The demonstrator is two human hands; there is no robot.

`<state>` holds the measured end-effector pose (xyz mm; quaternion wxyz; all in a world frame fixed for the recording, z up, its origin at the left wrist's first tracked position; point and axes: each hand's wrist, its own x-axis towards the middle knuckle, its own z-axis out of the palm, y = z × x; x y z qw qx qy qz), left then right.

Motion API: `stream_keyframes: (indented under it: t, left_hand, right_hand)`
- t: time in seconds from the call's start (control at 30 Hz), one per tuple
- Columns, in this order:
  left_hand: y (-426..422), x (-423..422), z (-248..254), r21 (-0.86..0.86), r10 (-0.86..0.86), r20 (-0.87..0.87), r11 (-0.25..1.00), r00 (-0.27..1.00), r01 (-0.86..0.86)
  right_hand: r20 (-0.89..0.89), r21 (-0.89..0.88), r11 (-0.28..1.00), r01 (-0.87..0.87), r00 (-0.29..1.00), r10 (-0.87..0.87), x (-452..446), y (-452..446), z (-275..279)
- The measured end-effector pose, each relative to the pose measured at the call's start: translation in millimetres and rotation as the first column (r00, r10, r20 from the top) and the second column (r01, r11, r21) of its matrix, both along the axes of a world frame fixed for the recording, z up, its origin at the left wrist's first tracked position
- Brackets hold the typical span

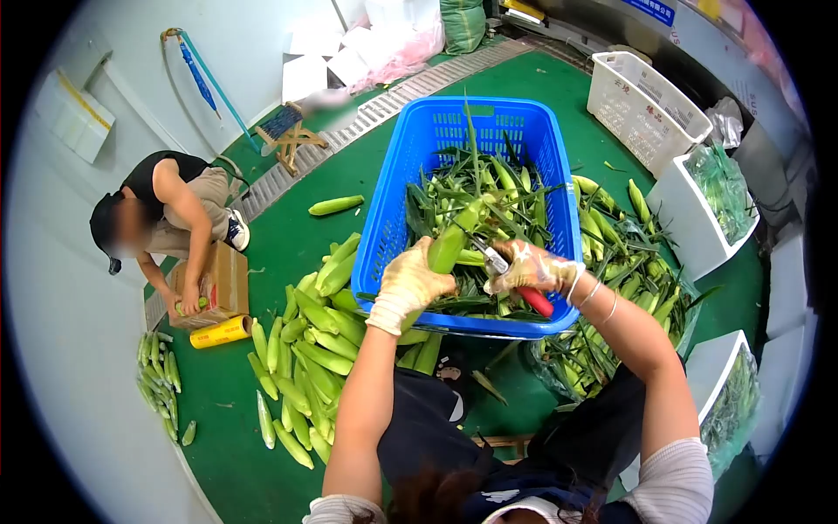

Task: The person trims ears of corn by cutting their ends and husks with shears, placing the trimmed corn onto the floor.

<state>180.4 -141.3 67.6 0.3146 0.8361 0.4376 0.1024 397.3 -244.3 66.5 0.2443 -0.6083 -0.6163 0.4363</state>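
Note:
My left hand (pixel 410 281), in a pale work glove, is closed around the lower part of a green corn ear (pixel 449 244) that tilts up over the blue basket (pixel 374 196). To its right my right hand (pixel 531 267), also gloved, grips red-handled shears (pixel 534 301). Their metal part points toward the ear's upper half; whether the blades touch it I cannot tell. Below both hands the basket holds trimmed leaves and husked ears (pixel 506 179).
Corn ears (pixel 323 354) are heaped left of the basket, with more corn (pixel 642 288) at the right. A co-worker (pixel 179 205) crouches by a cardboard box (pixel 229 281) and a yellow roll (pixel 220 333). White boxes (pixel 690 231), a white crate (pixel 642 113) and a stool (pixel 292 135) stand around.

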Motion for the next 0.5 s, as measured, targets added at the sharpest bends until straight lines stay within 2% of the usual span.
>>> stream_keyframes:
  t: [0.03,0.07,0.1,0.17,0.23,0.27,0.37,0.43,0.5]
  left_hand:
    - [6,-3,-3,0.009,-0.008,0.008,1.0,1.0,0.008]
    - [12,-9,-7,0.007,0.056,0.068,0.998,0.996,-0.057]
    - [17,-19,-7,-0.098,0.077,0.233,0.994,0.969,-0.056]
    - [28,-40,-19,-0.353,0.09,0.567,0.924,0.819,0.143]
    - [29,-50,-19,-0.406,-0.003,0.669,0.836,0.743,0.37]
    - [30,-51,-19,-0.462,0.006,0.702,0.766,0.713,0.448]
    - [24,-57,-26,-0.559,0.096,0.782,0.545,0.615,0.625]
    - [15,-60,-16,-0.548,0.132,0.823,0.439,0.552,0.712]
    - [15,-56,-29,-0.464,0.134,0.881,0.43,0.454,0.774]
  right_hand:
    - [-0.07,-0.029,0.999,0.043,0.997,-0.045,-2,-3,-7]
    - [-0.217,-0.11,0.982,0.156,0.96,-0.177,-13,-8,-7]
    - [-0.291,-0.157,0.975,0.16,0.936,-0.2,-11,-18,3]
    - [-0.434,-0.172,0.974,0.146,0.877,-0.208,-10,-23,-9]
    - [-0.456,-0.177,0.983,0.046,0.881,-0.124,-19,-31,5]
    - [-0.388,-0.125,0.992,-0.011,0.921,-0.038,-22,-32,7]
    - [-0.331,-0.056,0.989,-0.134,0.937,0.108,-40,-29,11]
    - [-0.348,-0.099,0.99,-0.101,0.936,0.061,-55,-31,21]
    - [-0.398,-0.06,0.989,-0.132,0.912,0.098,-60,-26,14]
